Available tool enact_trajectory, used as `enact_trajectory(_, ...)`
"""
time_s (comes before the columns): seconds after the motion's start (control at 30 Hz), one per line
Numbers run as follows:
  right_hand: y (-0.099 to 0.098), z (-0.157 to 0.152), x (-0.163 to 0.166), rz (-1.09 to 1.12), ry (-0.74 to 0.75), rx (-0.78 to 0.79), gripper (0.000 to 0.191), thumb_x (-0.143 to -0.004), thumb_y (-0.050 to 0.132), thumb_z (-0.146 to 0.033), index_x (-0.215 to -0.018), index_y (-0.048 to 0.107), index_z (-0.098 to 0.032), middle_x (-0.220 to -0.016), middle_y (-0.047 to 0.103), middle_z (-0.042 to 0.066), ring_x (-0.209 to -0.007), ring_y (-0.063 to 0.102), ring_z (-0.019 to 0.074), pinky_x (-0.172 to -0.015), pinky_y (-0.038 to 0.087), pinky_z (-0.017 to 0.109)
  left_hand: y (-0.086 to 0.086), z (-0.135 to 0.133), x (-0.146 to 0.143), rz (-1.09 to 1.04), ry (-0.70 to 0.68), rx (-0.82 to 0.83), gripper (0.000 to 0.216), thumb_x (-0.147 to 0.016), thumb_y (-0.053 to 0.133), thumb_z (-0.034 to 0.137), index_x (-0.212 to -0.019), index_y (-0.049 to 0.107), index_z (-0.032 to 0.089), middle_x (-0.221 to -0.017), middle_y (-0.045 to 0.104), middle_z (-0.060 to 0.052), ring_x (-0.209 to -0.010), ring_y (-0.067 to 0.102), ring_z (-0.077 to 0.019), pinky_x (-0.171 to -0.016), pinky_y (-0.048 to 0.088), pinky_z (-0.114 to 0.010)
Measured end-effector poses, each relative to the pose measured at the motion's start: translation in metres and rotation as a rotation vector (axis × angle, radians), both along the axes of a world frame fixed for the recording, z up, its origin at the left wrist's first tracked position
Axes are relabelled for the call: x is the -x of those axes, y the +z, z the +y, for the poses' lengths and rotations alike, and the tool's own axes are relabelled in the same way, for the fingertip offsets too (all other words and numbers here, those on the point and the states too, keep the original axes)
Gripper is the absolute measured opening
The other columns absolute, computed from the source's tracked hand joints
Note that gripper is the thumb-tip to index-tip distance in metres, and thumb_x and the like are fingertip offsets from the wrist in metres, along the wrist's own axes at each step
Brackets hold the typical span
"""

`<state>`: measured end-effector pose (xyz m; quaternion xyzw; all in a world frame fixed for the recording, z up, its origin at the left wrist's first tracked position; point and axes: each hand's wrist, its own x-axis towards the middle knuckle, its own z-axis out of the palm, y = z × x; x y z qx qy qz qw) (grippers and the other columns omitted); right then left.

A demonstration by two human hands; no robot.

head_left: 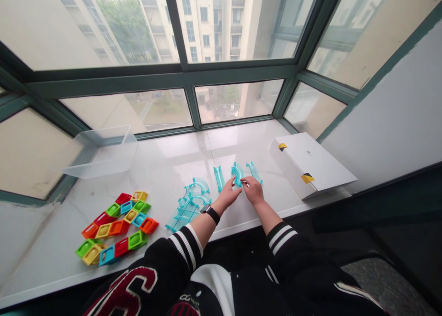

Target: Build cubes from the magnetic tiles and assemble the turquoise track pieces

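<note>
Both hands meet at a curved, clear teal track piece [237, 171] over the white sill. My left hand [228, 194] has its fingers closed at the near left side of that piece. My right hand [253, 190] pinches at its near right end; fingertips partly cover the contact. Left of them lies a straight teal track piece [218, 178], and just beyond my right hand is another slightly curved one [253, 170]. More teal track pieces [188, 210], curved and straight, lie grouped left of my left wrist, which wears a black watch [210, 212].
Several coloured plastic tray-like blocks [119, 227] lie in rows at the left on the white sill [165, 157]. A clear plastic bin [103, 157] stands behind them. At the right sits a white box [312, 161] with yellow-black tabs. Green-framed windows [238, 74] border the back.
</note>
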<state>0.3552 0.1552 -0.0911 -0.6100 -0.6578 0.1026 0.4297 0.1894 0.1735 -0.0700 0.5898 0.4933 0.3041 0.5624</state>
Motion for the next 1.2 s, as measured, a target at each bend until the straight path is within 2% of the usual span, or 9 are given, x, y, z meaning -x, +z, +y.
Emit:
enact_trajectory(0.37,-0.003,-0.002,0.001,-0.005,0.011,0.022,0.023,-0.095,0.058,-0.015,-0.103,0.078,-0.024,-0.1,0.076,0.006,-0.086,0.07,0.022,-0.086,0.055,0.036,-0.005,-0.001,-0.001,0.027,0.005,0.007,0.084,-0.081,0.079,0.031,-0.157,0.046,0.02,-0.164,0.046,-0.017,-0.141,0.054,-0.0354,-0.118,0.043,-0.048)
enact_trajectory(0.57,-0.005,-0.002,0.0,-0.003,0.001,0.051,0.023,-0.094,0.058,-0.017,-0.105,0.078,-0.024,-0.102,0.075,0.006,-0.084,0.071,0.0213,-0.085,0.056,0.036,-0.001,-0.004,-0.003,0.029,-0.026,0.004,0.088,-0.081,0.077,0.03,-0.16,0.041,0.02,-0.169,0.038,-0.018,-0.143,0.053,-0.036,-0.118,0.044,-0.047)
enact_trajectory(0.67,-0.004,-0.002,0.0,0.006,0.006,0.054,0.026,-0.094,0.057,-0.018,-0.111,0.076,-0.024,-0.105,0.074,0.006,-0.084,0.07,0.0211,-0.087,0.057,0.037,-0.003,-0.004,-0.002,0.041,-0.024,0.002,0.089,-0.081,0.077,0.029,-0.161,0.039,0.019,-0.17,0.036,-0.018,-0.143,0.053,-0.0364,-0.118,0.043,-0.048)
enact_trajectory(0.8,-0.003,-0.007,0.002,0.059,-0.034,0.075,0.036,-0.093,0.057,-0.023,-0.127,0.068,-0.024,-0.108,0.072,0.007,-0.082,0.069,0.0206,-0.084,0.059,0.039,-0.008,-0.004,-0.001,0.042,-0.025,-0.012,0.091,-0.081,0.077,0.032,-0.162,0.038,0.021,-0.17,0.036,-0.017,-0.143,0.052,-0.0367,-0.115,0.046,-0.048)
enact_trajectory(0.9,-0.012,-0.017,0.007,0.143,-0.099,0.092,0.048,-0.091,0.06,-0.028,-0.138,0.059,-0.023,-0.112,0.07,0.008,-0.081,0.068,0.0205,-0.082,0.06,0.04,-0.009,-0.005,-0.001,0.041,-0.033,-0.018,0.09,-0.083,0.075,0.033,-0.163,0.036,0.022,-0.17,0.035,-0.017,-0.144,0.051,-0.0366,-0.112,0.049,-0.047)
enact_trajectory(1.0,-0.029,-0.031,0.013,0.238,-0.16,0.101,0.056,-0.088,0.061,-0.031,-0.143,0.054,-0.021,-0.115,0.068,0.011,-0.082,0.068,0.0213,-0.082,0.062,0.041,-0.006,-0.007,-0.001,0.054,-0.041,-0.021,0.09,-0.083,0.075,0.032,-0.163,0.035,0.022,-0.17,0.035,-0.017,-0.144,0.052,-0.0364,-0.114,0.048,-0.048)
enact_trajectory(1.1,-0.045,-0.041,0.015,0.267,-0.167,0.098,0.055,-0.088,0.061,-0.032,-0.141,0.054,-0.021,-0.116,0.069,0.012,-0.092,0.069,0.0236,-0.088,0.062,0.044,-0.003,-0.009,-0.002,0.064,-0.047,-0.027,0.09,-0.082,0.074,0.028,-0.163,0.035,0.024,-0.171,0.034,-0.017,-0.144,0.05,-0.0361,-0.112,0.049,-0.047)
enact_trajectory(1.2,-0.05,-0.042,0.014,0.269,-0.173,0.104,0.053,-0.087,0.059,-0.029,-0.139,0.055,-0.021,-0.116,0.069,0.012,-0.094,0.069,0.0234,-0.09,0.062,0.043,0.0,-0.012,-0.002,0.052,-0.045,-0.037,0.09,-0.083,0.072,0.027,-0.164,0.033,0.024,-0.171,0.032,-0.017,-0.143,0.05,-0.0358,-0.106,0.053,-0.045)
